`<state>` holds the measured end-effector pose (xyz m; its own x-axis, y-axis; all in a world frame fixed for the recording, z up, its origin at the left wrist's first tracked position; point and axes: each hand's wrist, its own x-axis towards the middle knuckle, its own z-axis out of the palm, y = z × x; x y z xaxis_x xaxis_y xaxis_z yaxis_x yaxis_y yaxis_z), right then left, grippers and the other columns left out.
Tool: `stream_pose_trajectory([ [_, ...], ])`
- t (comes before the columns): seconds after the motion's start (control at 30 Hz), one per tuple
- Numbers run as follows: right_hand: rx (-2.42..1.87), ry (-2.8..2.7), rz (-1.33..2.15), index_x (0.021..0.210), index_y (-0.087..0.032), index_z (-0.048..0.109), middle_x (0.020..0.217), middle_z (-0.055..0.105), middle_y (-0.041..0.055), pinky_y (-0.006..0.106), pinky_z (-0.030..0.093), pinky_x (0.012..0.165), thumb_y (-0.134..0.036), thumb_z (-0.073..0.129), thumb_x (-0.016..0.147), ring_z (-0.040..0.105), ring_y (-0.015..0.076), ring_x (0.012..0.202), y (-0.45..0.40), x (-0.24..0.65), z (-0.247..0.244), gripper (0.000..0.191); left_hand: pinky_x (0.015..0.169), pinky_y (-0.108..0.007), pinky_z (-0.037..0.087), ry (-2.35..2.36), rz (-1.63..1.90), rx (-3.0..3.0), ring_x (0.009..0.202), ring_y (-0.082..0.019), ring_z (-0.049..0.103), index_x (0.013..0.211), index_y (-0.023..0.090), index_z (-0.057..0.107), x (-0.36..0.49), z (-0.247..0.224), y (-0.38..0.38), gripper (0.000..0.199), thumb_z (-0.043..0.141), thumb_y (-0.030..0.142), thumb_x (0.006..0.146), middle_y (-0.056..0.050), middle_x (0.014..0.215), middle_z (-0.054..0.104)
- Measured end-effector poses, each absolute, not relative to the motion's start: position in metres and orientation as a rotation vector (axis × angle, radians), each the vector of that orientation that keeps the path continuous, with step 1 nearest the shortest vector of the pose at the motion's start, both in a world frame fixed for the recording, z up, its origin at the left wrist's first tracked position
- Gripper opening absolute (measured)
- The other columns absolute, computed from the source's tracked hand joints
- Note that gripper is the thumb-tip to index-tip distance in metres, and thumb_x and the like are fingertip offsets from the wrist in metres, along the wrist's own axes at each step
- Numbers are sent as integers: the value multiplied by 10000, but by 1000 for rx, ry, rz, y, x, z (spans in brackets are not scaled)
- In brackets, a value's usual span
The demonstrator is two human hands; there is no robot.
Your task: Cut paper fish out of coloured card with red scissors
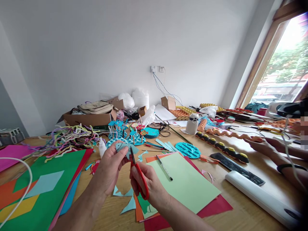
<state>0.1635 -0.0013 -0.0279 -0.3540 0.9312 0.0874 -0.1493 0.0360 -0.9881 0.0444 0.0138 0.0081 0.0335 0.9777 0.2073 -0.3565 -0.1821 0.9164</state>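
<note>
Between the thumb and fingers of my left hand is a light blue paper fish with drawn lines on it. My right hand grips red-handled scissors, their dark blades reaching up to the fish's tail end. Whether the blades are parted is too small to tell. Below my hands lie light blue paper scraps. Right of the scissors, a pen rests on a stack of coloured sheets topped by pale green paper.
Coloured sheets and a heap of pipe cleaners lie at left. Blue paper models stand behind my hands. A round blue piece, painted egg-carton strips and a long white device lie at right, where another person's hands work.
</note>
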Motion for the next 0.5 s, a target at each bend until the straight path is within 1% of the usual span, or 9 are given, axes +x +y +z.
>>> stream_pose_trajectory([
  [0.23,-851,-1413,1479,604,-181,438,379,432,-65,169,236,314,-569,515,751,344,43,304,1,165,-30,422,622,-220,461,781,1443,1118,617,-105,542,722,183,556,44,10,14,148,665,282,709,37,658,606],
  [0.5,-895,-1420,1432,568,-181,420,358,400,-76,159,229,321,-431,545,775,340,40,308,2,166,-28,348,615,-228,459,752,1412,1159,623,-119,567,727,185,565,41,11,14,95,627,256,744,26,672,625],
])
